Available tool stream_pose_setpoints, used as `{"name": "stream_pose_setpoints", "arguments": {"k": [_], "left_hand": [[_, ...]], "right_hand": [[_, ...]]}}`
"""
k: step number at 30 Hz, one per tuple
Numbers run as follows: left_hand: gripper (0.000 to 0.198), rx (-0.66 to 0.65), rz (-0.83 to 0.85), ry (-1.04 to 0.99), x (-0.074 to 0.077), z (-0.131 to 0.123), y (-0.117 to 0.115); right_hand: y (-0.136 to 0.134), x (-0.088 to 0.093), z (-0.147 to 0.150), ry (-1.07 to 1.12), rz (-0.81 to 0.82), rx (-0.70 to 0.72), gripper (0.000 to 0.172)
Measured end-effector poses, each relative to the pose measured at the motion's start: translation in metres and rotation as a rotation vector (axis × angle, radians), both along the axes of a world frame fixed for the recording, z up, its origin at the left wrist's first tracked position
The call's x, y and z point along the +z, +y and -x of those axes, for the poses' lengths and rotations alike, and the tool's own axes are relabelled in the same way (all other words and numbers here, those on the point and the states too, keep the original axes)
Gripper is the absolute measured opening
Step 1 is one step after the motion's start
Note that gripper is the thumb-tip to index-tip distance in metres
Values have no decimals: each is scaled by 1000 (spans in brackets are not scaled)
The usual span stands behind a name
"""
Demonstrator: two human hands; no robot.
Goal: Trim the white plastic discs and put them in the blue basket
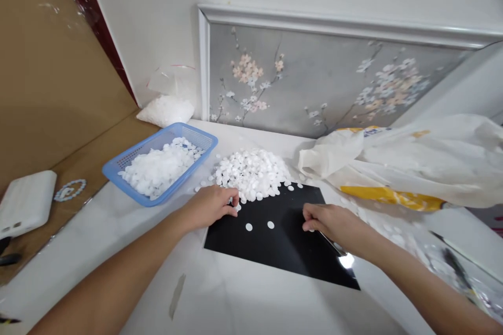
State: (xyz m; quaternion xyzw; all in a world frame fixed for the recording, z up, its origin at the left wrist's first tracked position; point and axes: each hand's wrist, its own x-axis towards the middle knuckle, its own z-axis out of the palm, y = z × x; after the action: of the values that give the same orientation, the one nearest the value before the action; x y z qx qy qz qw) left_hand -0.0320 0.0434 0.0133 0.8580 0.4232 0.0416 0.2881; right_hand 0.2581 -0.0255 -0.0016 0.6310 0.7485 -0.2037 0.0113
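My left hand (214,205) is closed in a pinch at the near left edge of a heap of white discs (253,170), with a white disc at its fingertips. A black sheet (271,248) lies under the front of the heap. Two loose discs, a left one (249,227) and a right one (271,225), lie flat on it between my hands. Over the sheet's right side, my right hand (328,222) is closed around a slim metal tool (333,243), mostly hidden by the palm. Part of a white disc shows below its fingertips.
A blue basket (157,201) of white discs stands left of the heap, with a clear bag of white pieces (168,110) behind it. A crumpled white-and-yellow bag (401,167) lies at right. A framed flower picture (291,78) leans behind. A white phone (27,204) and beaded bracelet (69,190) lie far left.
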Motion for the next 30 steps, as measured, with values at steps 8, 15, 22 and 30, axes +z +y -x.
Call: {"name": "stream_pose_setpoints", "arguments": {"k": [8, 15, 22, 30], "left_hand": [[7, -63, -90, 10, -3, 0, -2], [13, -1, -206, 44, -13, -6, -6], [10, -13, -242, 64, -12, -6, -11], [19, -72, -212, -169, 39, 15, -11]], "right_hand": [[4, 23, 30, 745, -43, -299, 32], [83, 93, 160, 1013, 46, 51, 10], [137, 99, 269, 782, -6, 122, 21], [158, 96, 227, 754, -204, 17, 22]]}}
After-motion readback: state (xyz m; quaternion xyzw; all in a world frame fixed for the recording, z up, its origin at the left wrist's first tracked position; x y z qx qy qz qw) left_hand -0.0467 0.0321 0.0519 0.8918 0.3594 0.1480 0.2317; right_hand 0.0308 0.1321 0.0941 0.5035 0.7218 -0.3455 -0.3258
